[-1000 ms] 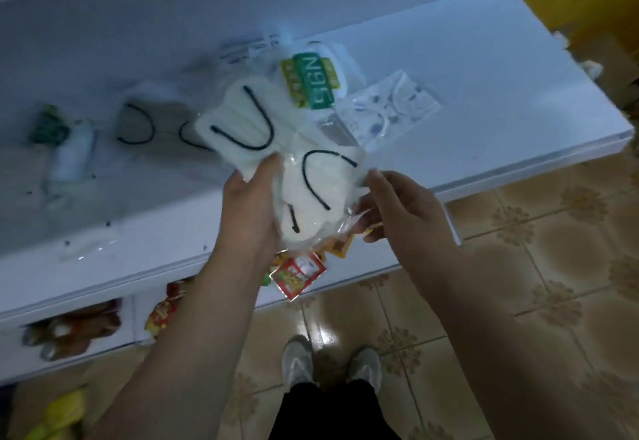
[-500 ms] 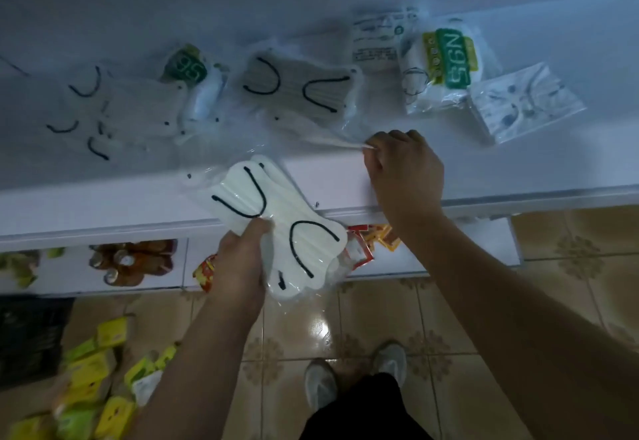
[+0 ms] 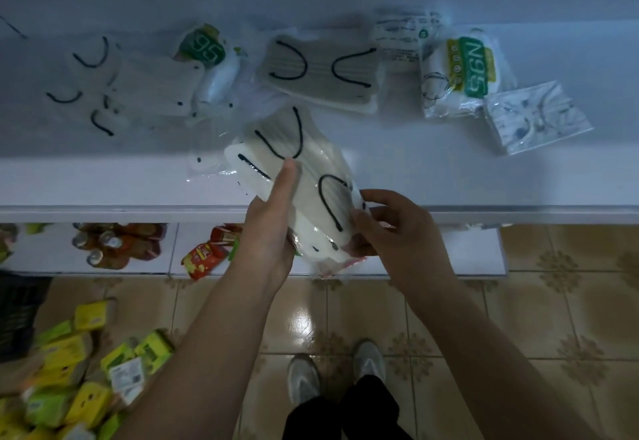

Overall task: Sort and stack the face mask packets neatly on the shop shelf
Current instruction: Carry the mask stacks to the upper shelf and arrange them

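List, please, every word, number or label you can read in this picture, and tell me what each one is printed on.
"N95": green label on the white mask packet at the right of the shelf, seen upside down.
"95": green label on the packet at the left; anything before it is hidden.
Fine print on the clear packet: too small to read.
Snack wrappers and yellow packs: blurred.

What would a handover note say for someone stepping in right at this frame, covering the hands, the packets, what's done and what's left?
Left hand grips the white mask packet over the shelf front edge; right hand pinches its lower end.
On the shelf, loose: grey mask packet, N95 packet, patterned packet, second N95 packet, pale packets at left.
Done: no neat stack visible.
Left: place the held packet, group matching kinds, stack them.
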`<state>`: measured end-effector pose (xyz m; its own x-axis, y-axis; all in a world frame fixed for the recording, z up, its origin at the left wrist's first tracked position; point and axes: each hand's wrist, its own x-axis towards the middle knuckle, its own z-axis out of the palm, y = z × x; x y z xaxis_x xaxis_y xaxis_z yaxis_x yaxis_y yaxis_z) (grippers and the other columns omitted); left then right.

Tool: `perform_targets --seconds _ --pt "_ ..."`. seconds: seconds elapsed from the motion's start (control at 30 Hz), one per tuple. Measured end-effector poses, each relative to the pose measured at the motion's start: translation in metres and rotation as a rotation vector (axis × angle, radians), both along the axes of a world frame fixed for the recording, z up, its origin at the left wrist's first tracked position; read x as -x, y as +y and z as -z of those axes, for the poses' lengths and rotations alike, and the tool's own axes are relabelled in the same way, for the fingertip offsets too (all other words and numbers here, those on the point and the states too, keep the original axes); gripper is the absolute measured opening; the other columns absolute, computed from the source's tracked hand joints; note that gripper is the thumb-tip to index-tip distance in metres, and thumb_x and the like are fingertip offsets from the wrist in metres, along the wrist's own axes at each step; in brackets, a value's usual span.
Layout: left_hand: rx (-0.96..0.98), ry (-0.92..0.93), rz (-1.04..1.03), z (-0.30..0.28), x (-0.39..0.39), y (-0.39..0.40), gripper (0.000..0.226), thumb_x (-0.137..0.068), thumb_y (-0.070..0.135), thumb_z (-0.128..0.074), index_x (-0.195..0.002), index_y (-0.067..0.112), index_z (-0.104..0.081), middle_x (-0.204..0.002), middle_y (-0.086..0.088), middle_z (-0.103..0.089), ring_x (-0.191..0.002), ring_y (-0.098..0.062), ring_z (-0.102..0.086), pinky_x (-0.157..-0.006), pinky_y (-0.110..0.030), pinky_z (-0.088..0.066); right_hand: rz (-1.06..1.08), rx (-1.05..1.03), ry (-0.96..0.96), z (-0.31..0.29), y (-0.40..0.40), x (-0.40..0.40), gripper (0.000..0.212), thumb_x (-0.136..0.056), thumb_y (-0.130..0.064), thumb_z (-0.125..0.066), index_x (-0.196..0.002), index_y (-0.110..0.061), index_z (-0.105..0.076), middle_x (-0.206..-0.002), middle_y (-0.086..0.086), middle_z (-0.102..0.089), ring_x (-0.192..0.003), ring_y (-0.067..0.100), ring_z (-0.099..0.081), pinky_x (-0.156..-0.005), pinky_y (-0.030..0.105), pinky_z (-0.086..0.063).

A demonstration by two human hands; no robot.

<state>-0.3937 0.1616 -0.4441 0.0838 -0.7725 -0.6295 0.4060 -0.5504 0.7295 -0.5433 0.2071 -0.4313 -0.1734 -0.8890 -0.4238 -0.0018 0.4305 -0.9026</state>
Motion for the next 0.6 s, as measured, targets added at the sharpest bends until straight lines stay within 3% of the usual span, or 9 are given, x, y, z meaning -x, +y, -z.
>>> perform_targets --seconds 0.1,0.2,0.27,0.33,0.4,0.47,0.53,0.6 --pt "0.021 -0.062 0.024 0.004 -0.003 0.001 0.037 -0.091 0.032 -0.071 -0.118 0.008 -0.067 -0.107 -0.011 -0.076 -0.1 -0.026 -0.073 -0.094 -0.047 -0.056 -0.043 -0.009 0.098 -0.002 0.002 -0.003 0.009 -0.096 -0.02 -0.061 -0.102 -0.017 -0.068 -0.075 0.006 -0.071 -0.056 0.018 -0.07 -0.062 0.033 -0.062" --pt "0.057 -0.129 0.037 0.009 -0.007 0.004 0.028 -0.091 0.023 -0.072 -0.112 0.005 -0.069 -0.103 -0.013 -0.076 -0.097 -0.026 -0.074 -0.09 -0.044 -0.058 -0.105 0.019 0.277 -0.004 0.001 -0.009 0.024 -0.092 -0.04 -0.063 -0.082 -0.018 -0.064 -0.06 0.003 -0.064 -0.047 0.006 -0.061 -0.05 0.018 -0.05" --pt "0.097 -0.13 0.042 0.012 -0.012 0.005 0.027 -0.09 0.019 -0.073 -0.115 0.009 -0.069 -0.105 -0.008 -0.077 -0.1 -0.022 -0.074 -0.086 -0.036 -0.057 -0.131 0.054 0.456 -0.002 -0.004 -0.01 0.031 -0.09 -0.037 -0.067 -0.07 -0.017 -0.056 -0.055 0.002 -0.057 -0.044 0.005 -0.054 -0.044 0.013 -0.039" --pt "0.1 -0.136 0.046 0.013 -0.017 0.006 0.029 -0.089 0.022 -0.074 -0.116 0.014 -0.069 -0.107 -0.003 -0.077 -0.101 -0.018 -0.073 -0.084 -0.033 -0.056 -0.086 0.09 0.506 0.005 -0.011 -0.009 0.027 -0.091 -0.031 -0.066 -0.073 -0.013 -0.059 -0.058 0.005 -0.061 -0.049 0.011 -0.058 -0.051 0.029 -0.05" --pt "0.099 -0.126 0.032 0.014 -0.024 0.006 0.03 -0.089 0.025 -0.074 -0.117 0.014 -0.069 -0.105 0.0 -0.077 -0.1 -0.018 -0.073 -0.085 -0.034 -0.057 0.003 0.113 0.494 0.012 -0.021 -0.008 0.021 -0.092 -0.027 -0.063 -0.076 -0.013 -0.062 -0.057 0.003 -0.065 -0.053 0.016 -0.063 -0.057 0.035 -0.053" --pt "0.08 -0.152 -0.011 0.015 -0.034 0.007 0.03 -0.088 0.029 -0.076 -0.113 0.014 -0.069 -0.098 0.002 -0.078 -0.094 -0.017 -0.073 -0.083 -0.034 -0.058 0.094 0.133 0.504 0.016 -0.035 -0.006 0.017 -0.093 -0.024 -0.06 -0.081 -0.013 -0.064 -0.056 0.0 -0.065 -0.049 0.006 -0.062 -0.057 0.029 -0.053" --pt "0.057 -0.189 -0.03 0.018 -0.045 0.008 0.035 -0.086 0.034 -0.078 -0.115 0.016 -0.069 -0.105 0.0 -0.077 -0.1 -0.02 -0.073 -0.093 -0.043 -0.056 0.14 0.166 0.543 0.018 -0.051 -0.004 0.014 -0.096 -0.021 -0.056 -0.09 -0.011 -0.064 -0.059 -0.005 -0.064 -0.051 -0.003 -0.061 -0.051 0.012 -0.045" --pt "0.045 -0.184 -0.044 0.017 -0.055 0.011 0.033 -0.091 0.03 -0.072 -0.121 0.018 -0.067 -0.113 -0.001 -0.075 -0.107 -0.023 -0.071 -0.099 -0.048 -0.053 0.157 0.18 0.644 0.017 -0.065 -0.004 0.013 -0.096 -0.02 -0.056 -0.104 -0.011 -0.061 -0.077 -0.004 -0.065 -0.067 -0.004 -0.063 -0.057 0.006 -0.036"
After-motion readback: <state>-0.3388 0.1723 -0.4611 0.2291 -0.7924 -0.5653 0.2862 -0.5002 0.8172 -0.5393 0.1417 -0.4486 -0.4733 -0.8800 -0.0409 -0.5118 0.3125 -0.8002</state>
